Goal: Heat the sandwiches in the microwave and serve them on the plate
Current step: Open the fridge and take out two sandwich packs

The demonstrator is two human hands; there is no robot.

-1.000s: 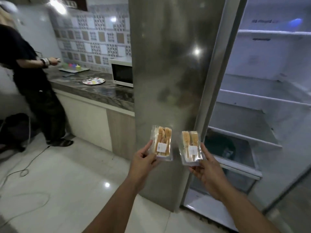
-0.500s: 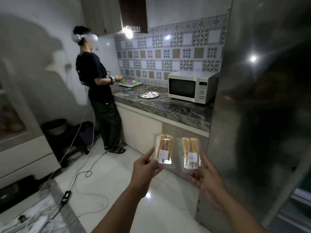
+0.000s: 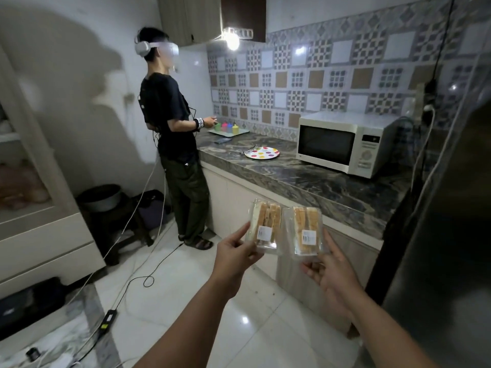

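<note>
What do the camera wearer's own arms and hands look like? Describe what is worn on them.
Both forearms are bare as far as the picture shows: no sleeves in view. The left hand and the right hand wear no gloves, and no rings, watch, wristband, cables or markings are visible. The upper arms lie outside the picture.

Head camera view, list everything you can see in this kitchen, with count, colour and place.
packaged sandwiches: 2, tan bread in clear wrap, left pack and right pack, held up in front
microwave: 1, cream white, door shut, on the counter
plate: 1, white with coloured dots, counter, left of microwave
counter: 1, dark marbled stone
small cups: four or so, mixed bright colours, on a tray at counter's far end
fridge: 1, dark steel, right edge
other person: 1, black shirt, white headset, standing at the counter
cables: several, on the white floor
left hand: holds left pack
right hand: holds right pack
</note>
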